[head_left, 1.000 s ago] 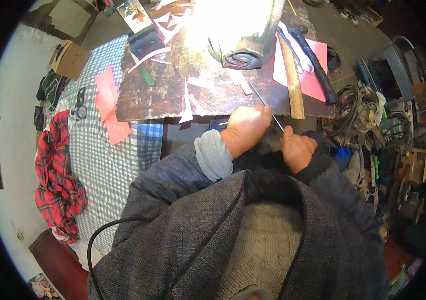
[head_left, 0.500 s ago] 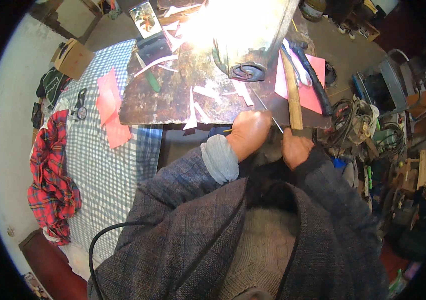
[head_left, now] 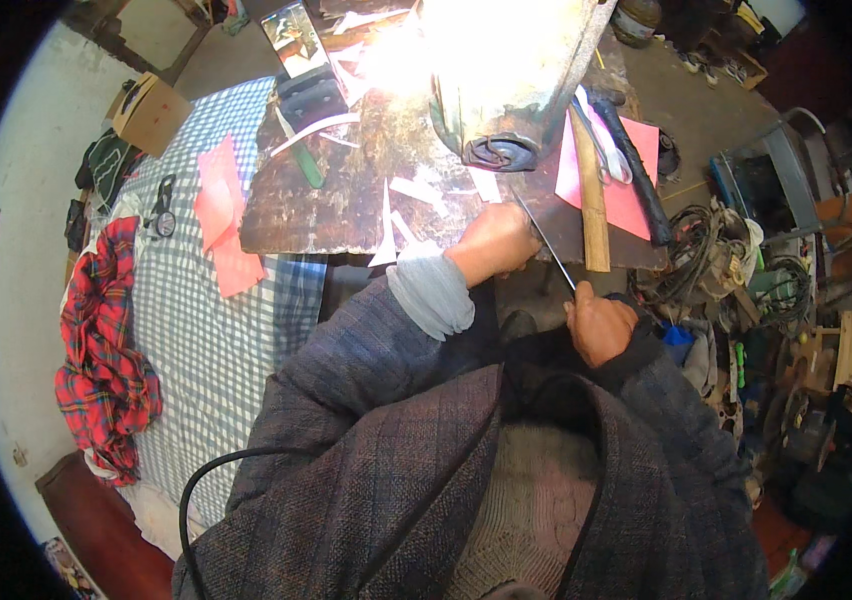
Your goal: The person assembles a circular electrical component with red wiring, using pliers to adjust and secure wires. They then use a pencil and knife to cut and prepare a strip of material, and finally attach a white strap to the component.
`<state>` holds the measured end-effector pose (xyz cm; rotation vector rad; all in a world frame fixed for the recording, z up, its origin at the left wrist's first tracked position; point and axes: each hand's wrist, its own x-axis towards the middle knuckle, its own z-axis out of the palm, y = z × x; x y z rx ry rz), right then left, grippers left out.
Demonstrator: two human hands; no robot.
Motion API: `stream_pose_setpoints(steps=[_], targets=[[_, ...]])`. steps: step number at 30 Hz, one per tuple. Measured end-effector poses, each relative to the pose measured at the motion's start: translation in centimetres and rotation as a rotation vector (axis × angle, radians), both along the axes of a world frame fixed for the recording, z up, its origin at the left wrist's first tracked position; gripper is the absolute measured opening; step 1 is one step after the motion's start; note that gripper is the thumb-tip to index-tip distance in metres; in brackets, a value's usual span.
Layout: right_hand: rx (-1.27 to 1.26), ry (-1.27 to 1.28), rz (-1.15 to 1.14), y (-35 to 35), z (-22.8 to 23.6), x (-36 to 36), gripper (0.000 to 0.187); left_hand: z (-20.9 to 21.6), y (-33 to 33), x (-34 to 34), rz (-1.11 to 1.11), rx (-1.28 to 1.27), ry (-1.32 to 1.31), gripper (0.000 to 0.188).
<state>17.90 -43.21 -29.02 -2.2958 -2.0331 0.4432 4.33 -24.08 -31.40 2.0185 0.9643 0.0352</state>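
Gripped in the right hand (head_left: 602,328): near end of 1 slim metal tool (head_left: 558,260), with fingers curled in and pressed together around it. Running from there far and to the left, in a straight slant, toward the near edge of a worn worktable (head_left: 316,225). Ending, at the far tip, just beyond the knuckles of the left hand (head_left: 496,243).

Nearer to the tool: the right hand, in full contact. Next: the left hand, just left of the shaft's middle; touching or apart, cannot tell from this angle. Back of the left hand uppermost, fingers largely hidden beneath; cannot tell whether pinching anything or merely folded.

Long axis: near-right to far-left, passing along the right side of the left hand. Right hand closer to the body, left hand closer to the worktable.

Just far of the left hand, on the worktable: 1 pale strip (head_left: 486,184). To the left of that: tapering white scraps (head_left: 419,191), then a green-handled tool (head_left: 308,166). To the right of the shaft: 1 wooden slat (head_left: 594,215), reaching the near edge, plus a black stick (head_left: 636,170) across a pink sheet (head_left: 647,150). Farther off: strong glare, detail washed out.
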Motion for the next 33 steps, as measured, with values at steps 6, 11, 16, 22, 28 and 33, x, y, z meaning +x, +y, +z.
stream_pose_setpoints(steps=[6, 11, 16, 22, 28, 33], targets=[[-0.063, -0.044, -0.022, 0.2, -0.7, 0.0, 0.02, -1.0, 0.6, 0.0, -0.284, 0.339, 0.007, 0.022], [-0.203, -0.019, -0.033, 1.7, -0.7, -0.5, 0.016, -0.9, 0.7, -0.1, -0.199, 0.153, 0.018, 0.018], [-0.126, 0.072, -0.08, 2.5, 0.3, -1.1, 0.017, 0.9, 0.1, 0.1, -0.107, 0.09, -0.023, 0.022], [-0.093, 0.037, -0.137, 3.1, 0.0, -1.3, 0.016, 1.7, -0.7, -1.4, -0.049, -0.366, -0.07, 0.025], [0.058, 0.182, -0.044, 1.4, -1.0, 1.1, 0.025, 2.5, -2.4, -5.3, 0.126, -0.464, -0.509, 0.024], [0.111, 0.364, -0.302, -3.1, 2.8, 3.6, 0.027, 4.3, -2.5, -7.2, 0.104, -0.461, -0.687, 0.03]])
